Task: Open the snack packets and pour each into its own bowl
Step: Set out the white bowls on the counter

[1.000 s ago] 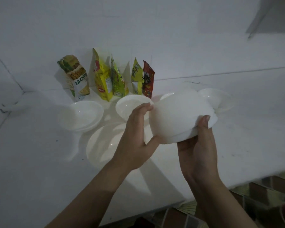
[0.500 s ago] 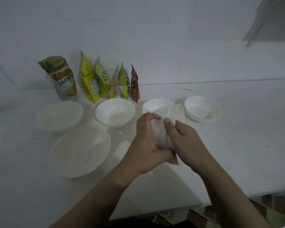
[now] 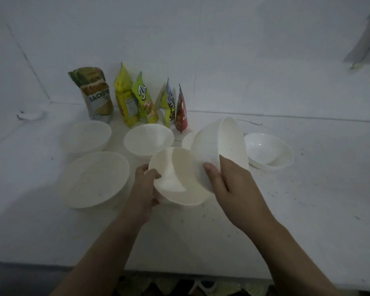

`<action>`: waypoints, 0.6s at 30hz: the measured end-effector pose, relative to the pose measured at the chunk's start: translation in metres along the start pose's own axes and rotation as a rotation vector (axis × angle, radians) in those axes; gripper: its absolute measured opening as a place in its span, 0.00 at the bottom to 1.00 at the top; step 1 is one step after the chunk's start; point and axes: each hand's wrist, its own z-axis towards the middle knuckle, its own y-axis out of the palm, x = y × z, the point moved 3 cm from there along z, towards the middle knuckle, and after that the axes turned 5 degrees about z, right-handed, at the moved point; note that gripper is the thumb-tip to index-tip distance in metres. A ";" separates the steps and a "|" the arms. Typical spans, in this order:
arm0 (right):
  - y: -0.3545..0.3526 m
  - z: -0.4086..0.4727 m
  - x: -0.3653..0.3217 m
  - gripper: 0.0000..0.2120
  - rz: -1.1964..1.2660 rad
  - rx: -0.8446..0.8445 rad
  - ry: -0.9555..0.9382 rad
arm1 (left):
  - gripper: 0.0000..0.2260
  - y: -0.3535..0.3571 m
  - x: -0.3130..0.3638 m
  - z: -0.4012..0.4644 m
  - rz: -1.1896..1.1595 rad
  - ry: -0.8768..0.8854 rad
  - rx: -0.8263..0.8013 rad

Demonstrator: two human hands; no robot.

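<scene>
Starting at the fingers: the left hand [image 3: 146, 184] is curled round the near rim of a white bowl [image 3: 175, 180], thumb hooked over the edge, fingers wrapped underneath. The right hand [image 3: 226, 178] is wrapped round the outer wall of a second bowl [image 3: 220, 146], which is tipped up on its side with the mouth facing right; only the thumb is really visible there, pressed flat on the outside. The two bowls are touching or just overlapping, so it looks like a stack being pulled apart, though that's a guess.

Further out, more bowls are laid on the white counter [image 3: 308, 210]: a big one [image 3: 94, 180] at the left front, two [image 3: 88, 135] [image 3: 149, 138] behind it, one [image 3: 268, 150] at the far right, and a sliver of another mostly hidden behind the tilted bowl.

The snack packets [image 3: 137, 99] are stood in a row against the back wall, five by the look of it, all apparently sealed. So nothing's been opened or poured yet; only bowl setup is underway, and pretty much the whole task is left.
</scene>
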 end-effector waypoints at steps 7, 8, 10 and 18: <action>0.007 -0.010 0.019 0.09 -0.111 -0.022 -0.101 | 0.22 -0.017 -0.019 -0.006 0.269 0.028 0.216; 0.008 -0.011 0.020 0.08 -0.072 -0.010 -0.109 | 0.22 -0.018 -0.019 -0.008 0.284 0.023 0.225; 0.002 -0.015 0.019 0.08 0.157 0.061 -0.063 | 0.19 -0.019 -0.021 -0.012 0.282 0.013 0.224; -0.037 -0.010 0.059 0.15 1.290 0.437 0.375 | 0.19 -0.011 -0.028 -0.019 0.164 0.050 0.215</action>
